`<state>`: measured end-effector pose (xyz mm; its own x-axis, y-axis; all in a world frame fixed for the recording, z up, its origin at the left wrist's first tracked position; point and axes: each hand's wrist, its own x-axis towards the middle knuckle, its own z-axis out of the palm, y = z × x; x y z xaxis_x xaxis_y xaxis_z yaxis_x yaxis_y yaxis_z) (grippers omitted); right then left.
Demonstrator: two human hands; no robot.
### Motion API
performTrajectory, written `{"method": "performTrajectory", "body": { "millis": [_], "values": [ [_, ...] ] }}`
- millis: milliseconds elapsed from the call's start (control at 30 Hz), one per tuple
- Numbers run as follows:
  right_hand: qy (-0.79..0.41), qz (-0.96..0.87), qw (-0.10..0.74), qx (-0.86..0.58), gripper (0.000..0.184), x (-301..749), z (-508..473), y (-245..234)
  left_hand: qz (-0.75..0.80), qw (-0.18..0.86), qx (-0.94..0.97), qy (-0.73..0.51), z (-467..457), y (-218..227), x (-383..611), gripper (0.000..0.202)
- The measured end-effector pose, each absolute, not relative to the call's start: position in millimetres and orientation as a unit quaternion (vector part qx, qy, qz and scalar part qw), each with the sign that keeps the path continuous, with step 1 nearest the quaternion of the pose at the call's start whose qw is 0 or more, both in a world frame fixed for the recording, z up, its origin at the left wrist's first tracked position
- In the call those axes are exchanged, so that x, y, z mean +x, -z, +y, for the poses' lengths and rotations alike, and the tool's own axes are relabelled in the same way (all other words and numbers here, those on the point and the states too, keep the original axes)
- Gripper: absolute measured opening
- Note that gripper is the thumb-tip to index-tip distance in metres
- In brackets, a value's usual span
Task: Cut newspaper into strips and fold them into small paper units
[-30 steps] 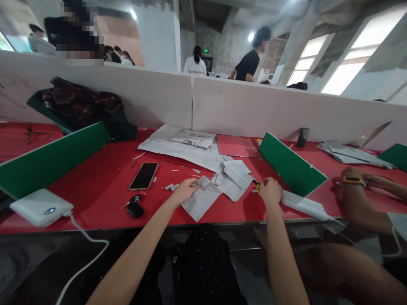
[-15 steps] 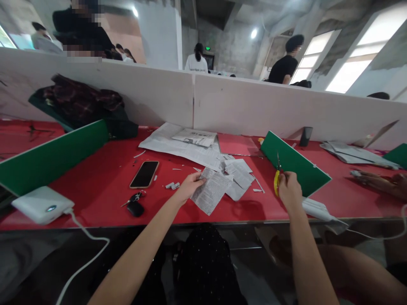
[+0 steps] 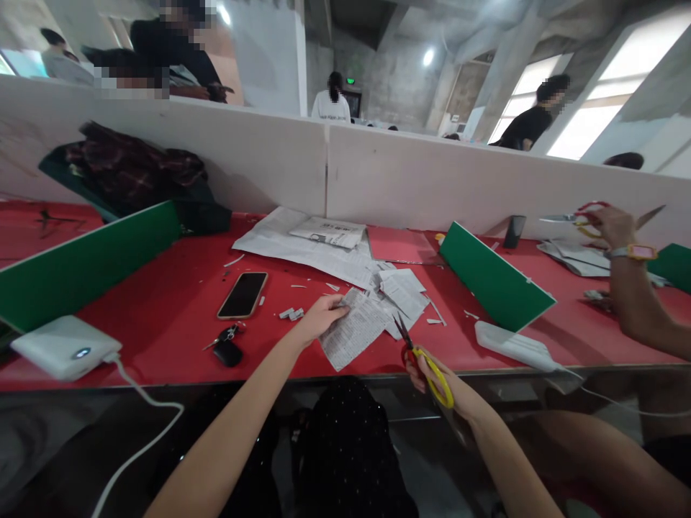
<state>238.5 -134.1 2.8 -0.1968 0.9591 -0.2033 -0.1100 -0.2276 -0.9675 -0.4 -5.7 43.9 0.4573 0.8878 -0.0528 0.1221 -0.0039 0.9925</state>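
Observation:
My left hand (image 3: pixel 319 317) pinches the left edge of a printed newspaper piece (image 3: pixel 353 332) that lies near the front of the red table (image 3: pixel 162 309). My right hand (image 3: pixel 438 377) grips yellow-and-red scissors (image 3: pixel 419 354) at the table's front edge. Their blades are slightly apart and point up-left toward the paper's right side, just short of it. More cut newspaper pieces (image 3: pixel 402 293) lie just behind.
A phone (image 3: pixel 243 295), keys (image 3: pixel 227 345) and a white power bank (image 3: pixel 65 348) with cable lie to the left. Green dividers (image 3: pixel 492 276) stand on both sides. Newspapers (image 3: pixel 307 248) lie at the back. A neighbour's hand (image 3: pixel 607 224) at right holds scissors.
My right hand picked the scissors up from the table and brought them down-left to the paper's right edge. My left hand kept its hold on the paper. The neighbour's hand rose with scissors.

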Motion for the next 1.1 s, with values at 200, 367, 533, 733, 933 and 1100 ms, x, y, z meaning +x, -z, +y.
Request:
{"method": "performTrajectory", "body": {
  "millis": [200, 367, 533, 733, 933, 1100],
  "values": [
    [-0.387, -0.543, 0.374, -0.644, 0.031, 267, -115, -4, 0.416, 0.579, 0.613, -0.34, -3, -43, -5, 0.029],
    [-0.093, -0.61, 0.237, -0.751, 0.031, 292, -82, -9, 0.452, 0.574, 0.584, -0.354, -1, -39, -6, 0.027],
    [0.0, -0.632, 0.17, -0.756, 0.023, 299, -75, -45, 0.466, 0.553, 0.592, -0.356, 0, -38, -5, 0.026],
    [0.141, -0.432, 0.212, -0.865, 0.03, 367, -74, -92, 0.462, 0.556, 0.598, -0.345, -2, -40, -4, 0.027],
    [0.052, -0.516, 0.072, -0.852, 0.03, 392, -16, -68, 0.449, 0.55, 0.62, -0.333, -1, -34, 0, 0.025],
    [-0.009, -0.5, 0.04, -0.865, 0.046, 383, 31, -27, 0.445, 0.548, 0.629, -0.326, -2, -29, -1, 0.027]
  ]
}}
